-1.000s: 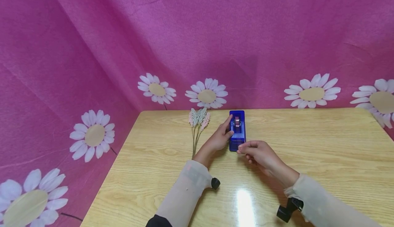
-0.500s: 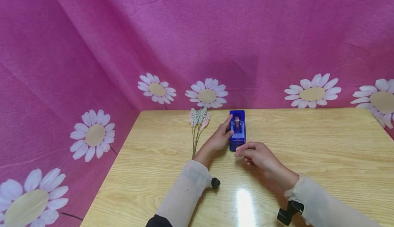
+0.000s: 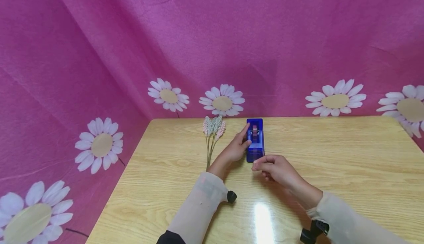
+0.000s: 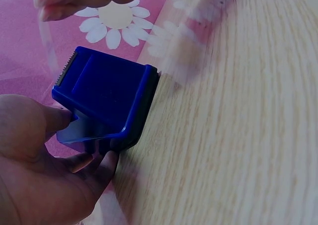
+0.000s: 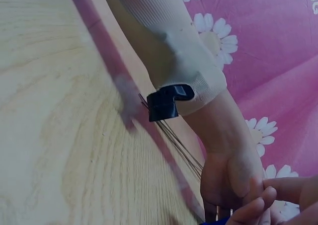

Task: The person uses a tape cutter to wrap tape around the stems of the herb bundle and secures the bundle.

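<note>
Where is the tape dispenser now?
In the head view, the blue tape dispenser sits toward the back of the table, right of the flower sprigs, the left hand at its left side and the right hand by its near end.

There are two hands: one left hand [image 3: 236, 150] and one right hand [image 3: 281, 172]. Two sleeves [image 3: 198, 207] cover two forearms, and two wrist cameras [image 3: 232, 197] show. There is one tape dispenser [image 3: 259, 141], one roll of tape [image 3: 254, 129] and one strip of tape [image 4: 48, 51]. One table [image 3: 331, 155], one bunch of flowers [image 3: 213, 126] and one cloth [image 3: 212, 34] appear; the head view shows six printed daisies [image 3: 222, 103].
</note>
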Motion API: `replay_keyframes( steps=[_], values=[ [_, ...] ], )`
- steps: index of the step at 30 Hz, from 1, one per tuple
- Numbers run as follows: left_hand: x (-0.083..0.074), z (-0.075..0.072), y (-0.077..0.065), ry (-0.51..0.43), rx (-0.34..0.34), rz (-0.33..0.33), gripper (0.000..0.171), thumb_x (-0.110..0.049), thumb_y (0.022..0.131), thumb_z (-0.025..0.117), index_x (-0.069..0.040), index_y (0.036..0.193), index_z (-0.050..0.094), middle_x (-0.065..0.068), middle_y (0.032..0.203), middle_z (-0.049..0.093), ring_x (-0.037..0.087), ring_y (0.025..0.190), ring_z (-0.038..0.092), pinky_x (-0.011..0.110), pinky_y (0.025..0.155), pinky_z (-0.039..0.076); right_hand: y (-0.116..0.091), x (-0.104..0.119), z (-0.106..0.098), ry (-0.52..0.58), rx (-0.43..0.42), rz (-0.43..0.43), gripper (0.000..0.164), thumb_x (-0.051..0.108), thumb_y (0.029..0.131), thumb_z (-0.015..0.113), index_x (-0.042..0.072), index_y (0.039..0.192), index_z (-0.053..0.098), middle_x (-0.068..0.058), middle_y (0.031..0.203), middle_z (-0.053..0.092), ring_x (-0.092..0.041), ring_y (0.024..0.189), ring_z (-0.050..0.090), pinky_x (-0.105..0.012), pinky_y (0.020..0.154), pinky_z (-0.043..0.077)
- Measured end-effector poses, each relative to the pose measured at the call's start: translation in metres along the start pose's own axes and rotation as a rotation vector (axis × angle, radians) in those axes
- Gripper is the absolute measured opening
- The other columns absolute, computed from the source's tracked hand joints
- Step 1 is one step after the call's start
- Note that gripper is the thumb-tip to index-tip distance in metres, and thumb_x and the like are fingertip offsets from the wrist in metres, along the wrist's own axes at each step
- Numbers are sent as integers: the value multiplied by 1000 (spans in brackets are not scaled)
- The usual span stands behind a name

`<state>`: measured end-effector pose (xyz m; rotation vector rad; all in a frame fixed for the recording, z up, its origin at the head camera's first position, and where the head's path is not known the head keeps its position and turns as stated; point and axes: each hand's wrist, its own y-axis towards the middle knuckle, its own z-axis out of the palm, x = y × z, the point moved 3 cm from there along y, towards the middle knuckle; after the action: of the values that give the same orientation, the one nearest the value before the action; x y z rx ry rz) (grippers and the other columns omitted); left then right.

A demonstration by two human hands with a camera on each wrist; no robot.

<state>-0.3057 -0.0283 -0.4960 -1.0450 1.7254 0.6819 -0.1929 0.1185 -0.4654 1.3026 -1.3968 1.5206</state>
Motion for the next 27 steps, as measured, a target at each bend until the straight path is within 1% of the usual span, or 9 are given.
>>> replay_keyframes(
  steps=[4, 8, 14, 20, 27],
  values=[
    [1, 0, 0, 4, -4, -22, 68, -4, 109, 43, -25, 167, 13, 23, 154, 48, 28, 137, 51, 40, 120, 32, -3, -1, 2, 4, 22, -27, 21, 11, 98, 68, -7, 107, 72, -3, 86, 76, -9, 67, 56, -24, 58, 50],
    [1, 0, 0, 2, -5, -28, 69, -4, 109, 44, -25, 167, 13, 23, 154, 48, 28, 137, 50, 40, 120, 32, -5, -3, 2, 8, 25, -29, 20, 11, 99, 67, -7, 107, 71, -3, 89, 77, -10, 68, 56, -24, 59, 50],
    [1, 0, 0, 6, -15, -18, 68, -3, 109, 45, -23, 167, 16, 23, 153, 48, 28, 139, 49, 40, 122, 30, -10, -5, 4, 12, 26, -5, 18, 12, 98, 68, -4, 104, 72, -4, 89, 77, -8, 67, 56, -23, 58, 50],
    [1, 1, 0, 14, -14, -29, 68, -4, 109, 43, -26, 167, 14, 23, 155, 45, 29, 140, 47, 41, 122, 29, -14, -8, 6, 23, 41, -18, 18, 11, 98, 67, -5, 105, 70, -3, 90, 77, -8, 69, 57, -23, 59, 50],
    [1, 1, 0, -7, -21, -6, 68, -2, 109, 43, -24, 167, 16, 24, 151, 49, 31, 137, 50, 42, 121, 31, -17, -10, 6, 22, 46, -26, 20, 12, 96, 70, -5, 107, 70, -4, 91, 78, -9, 69, 59, -24, 60, 51]
  ],
)
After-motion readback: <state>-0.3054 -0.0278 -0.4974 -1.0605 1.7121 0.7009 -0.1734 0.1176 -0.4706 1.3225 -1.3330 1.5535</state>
